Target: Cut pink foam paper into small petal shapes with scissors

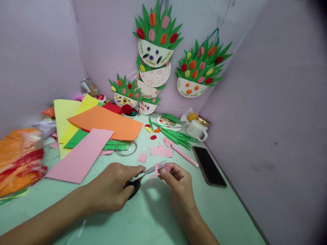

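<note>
My left hand grips black-handled scissors, whose blades point right into a small pink paper piece. My right hand pinches that pink piece between thumb and fingers just above the pale green table. A thin pink strip hangs below the blades. Both hands sit near the front middle of the table.
Coloured paper sheets, with the pink and orange on top, lie at left. Pink scraps, a pink pen, green paper leaves, a white mug and a black phone lie right of centre. Paper flower crafts hang on the wall. An orange bag lies far left.
</note>
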### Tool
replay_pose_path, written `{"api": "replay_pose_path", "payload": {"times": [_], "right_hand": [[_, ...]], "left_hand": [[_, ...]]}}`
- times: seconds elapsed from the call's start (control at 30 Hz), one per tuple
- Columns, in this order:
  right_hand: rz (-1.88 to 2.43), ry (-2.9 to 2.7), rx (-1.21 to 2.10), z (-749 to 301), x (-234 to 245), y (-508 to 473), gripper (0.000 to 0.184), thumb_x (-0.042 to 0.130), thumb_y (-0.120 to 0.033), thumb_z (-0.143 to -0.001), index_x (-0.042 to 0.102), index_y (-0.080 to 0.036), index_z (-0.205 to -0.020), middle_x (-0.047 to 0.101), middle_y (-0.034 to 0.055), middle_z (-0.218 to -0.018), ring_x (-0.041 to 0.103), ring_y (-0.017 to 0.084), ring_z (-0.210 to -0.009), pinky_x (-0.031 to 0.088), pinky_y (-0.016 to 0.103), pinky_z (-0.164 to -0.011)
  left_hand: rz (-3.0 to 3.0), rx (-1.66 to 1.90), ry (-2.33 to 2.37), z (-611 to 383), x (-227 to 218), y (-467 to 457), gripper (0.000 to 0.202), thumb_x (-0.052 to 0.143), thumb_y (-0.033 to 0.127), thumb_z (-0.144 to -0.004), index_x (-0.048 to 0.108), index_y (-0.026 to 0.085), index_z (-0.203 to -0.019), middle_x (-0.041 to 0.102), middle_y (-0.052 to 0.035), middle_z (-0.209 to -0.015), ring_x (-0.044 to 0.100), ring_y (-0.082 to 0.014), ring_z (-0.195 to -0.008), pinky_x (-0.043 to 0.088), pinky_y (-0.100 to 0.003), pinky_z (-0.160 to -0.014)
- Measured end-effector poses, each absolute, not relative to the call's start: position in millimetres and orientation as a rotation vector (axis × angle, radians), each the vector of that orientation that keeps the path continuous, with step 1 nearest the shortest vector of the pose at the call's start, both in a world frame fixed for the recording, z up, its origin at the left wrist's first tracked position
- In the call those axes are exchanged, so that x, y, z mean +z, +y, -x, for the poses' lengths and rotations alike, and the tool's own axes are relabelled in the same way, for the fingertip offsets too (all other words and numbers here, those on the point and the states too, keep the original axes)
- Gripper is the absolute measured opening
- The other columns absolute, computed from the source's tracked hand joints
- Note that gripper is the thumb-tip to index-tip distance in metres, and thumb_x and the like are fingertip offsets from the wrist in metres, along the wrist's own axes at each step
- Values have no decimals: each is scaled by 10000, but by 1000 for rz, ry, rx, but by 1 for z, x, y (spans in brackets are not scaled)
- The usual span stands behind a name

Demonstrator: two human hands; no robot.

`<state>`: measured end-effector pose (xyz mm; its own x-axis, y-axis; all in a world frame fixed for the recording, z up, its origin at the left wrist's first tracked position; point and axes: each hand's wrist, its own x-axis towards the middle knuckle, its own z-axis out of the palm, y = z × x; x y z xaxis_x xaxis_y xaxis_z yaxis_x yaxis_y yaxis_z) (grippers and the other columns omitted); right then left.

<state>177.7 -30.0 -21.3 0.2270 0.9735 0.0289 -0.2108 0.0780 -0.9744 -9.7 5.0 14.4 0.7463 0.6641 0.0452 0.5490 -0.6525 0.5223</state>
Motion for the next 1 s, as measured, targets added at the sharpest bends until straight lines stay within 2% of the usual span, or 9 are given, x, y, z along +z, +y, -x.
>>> {"api": "replay_pose_path", "payload": {"times": [0.17, 0.37, 0.63, 1.0], "right_hand": [[1114, -878, 1102, -177, -21, -29, 166, 733, -302, -627, 621, -181, -604, 580, -14, -597, 497, 119, -568, 422, 243, -563], [1070, -823, 1136, -176, -19, -29, 153, 740, -301, -621, 636, -190, -607, 588, -18, -582, 494, 109, -543, 439, 235, -534], [1029, -776, 1190, -175, -17, -30, 148, 743, -287, -618, 640, -184, -590, 599, -16, -593, 508, 106, -559, 443, 221, -528], [998, -783, 1195, -176, -17, -29, 147, 743, -280, -627, 641, -180, -593, 589, -27, -594, 492, 87, -551, 438, 197, -524]], "left_hand": [[-2436, 303, 916, 9, 15, 4, 314, 410, 73, -714, 550, 205, -962, 657, -10, -806, 602, -155, -717, 358, -226, -613], [-2457, 326, 884, 10, 11, 5, 406, 392, 66, -725, 506, 212, -1086, 641, -1, -796, 581, -143, -699, 328, -224, -593], [-2452, 356, 868, 10, 4, 6, 207, 377, 70, -720, 482, 199, -841, 603, 19, -729, 537, -116, -630, 304, -218, -568], [-2426, 372, 862, 10, 5, 5, 151, 370, 95, -735, 465, 199, -788, 606, 24, -716, 539, -112, -619, 301, -210, -553]]}}
